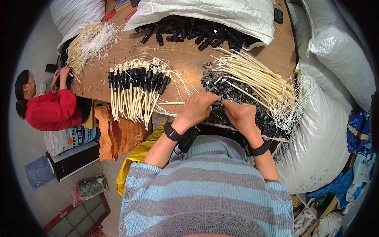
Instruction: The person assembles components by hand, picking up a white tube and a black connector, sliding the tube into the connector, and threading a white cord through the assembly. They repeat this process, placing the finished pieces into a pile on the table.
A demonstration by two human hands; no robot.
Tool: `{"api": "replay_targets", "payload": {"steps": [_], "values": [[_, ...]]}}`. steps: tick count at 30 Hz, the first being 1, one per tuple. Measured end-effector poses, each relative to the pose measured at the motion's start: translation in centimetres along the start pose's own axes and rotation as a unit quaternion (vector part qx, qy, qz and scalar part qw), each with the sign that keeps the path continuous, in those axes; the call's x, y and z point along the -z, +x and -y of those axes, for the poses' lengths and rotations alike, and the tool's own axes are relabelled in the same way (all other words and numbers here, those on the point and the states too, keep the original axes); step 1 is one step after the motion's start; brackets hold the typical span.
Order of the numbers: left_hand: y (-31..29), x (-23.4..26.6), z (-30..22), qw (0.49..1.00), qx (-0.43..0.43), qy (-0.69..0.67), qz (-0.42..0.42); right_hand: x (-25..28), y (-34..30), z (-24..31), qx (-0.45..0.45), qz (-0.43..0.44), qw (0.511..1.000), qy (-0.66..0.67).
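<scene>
over the pile of small black parts [237, 98], left hand [196, 109] pinches a cream tube [173, 103] lying crosswise, leftward; right hand [239, 114] grips a black connector [216, 103] at its tip.

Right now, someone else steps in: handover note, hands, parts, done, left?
Left hand grips a cream tube; right hand pinches a small black piece at its tip, above the pile of small black pieces.
Done: row of capped tubes lying left of the hands.
Left: bare cream tubes on the right, black connectors spilling from the white sack at the table's far side.
</scene>
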State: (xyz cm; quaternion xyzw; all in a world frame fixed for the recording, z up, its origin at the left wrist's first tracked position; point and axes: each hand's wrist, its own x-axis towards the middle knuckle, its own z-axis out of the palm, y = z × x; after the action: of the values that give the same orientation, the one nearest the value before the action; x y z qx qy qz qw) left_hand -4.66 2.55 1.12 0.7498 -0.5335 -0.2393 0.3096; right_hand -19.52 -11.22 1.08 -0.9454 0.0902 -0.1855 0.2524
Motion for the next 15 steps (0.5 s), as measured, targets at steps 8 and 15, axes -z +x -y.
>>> {"api": "replay_targets", "payload": {"steps": [8, 15], "values": [[0.5, 0.6, -1.4, 0.999, 0.028, -0.031, 0.034, -0.3, 0.1, 1.1, -0.119, -0.011, 0.977, 0.176], [0.7, 0.4, -1.2, 0.987, -0.056, -0.106, -0.103, 0.1, 0.2, 1.8, -0.103, 0.012, 0.990, 0.095]]}}
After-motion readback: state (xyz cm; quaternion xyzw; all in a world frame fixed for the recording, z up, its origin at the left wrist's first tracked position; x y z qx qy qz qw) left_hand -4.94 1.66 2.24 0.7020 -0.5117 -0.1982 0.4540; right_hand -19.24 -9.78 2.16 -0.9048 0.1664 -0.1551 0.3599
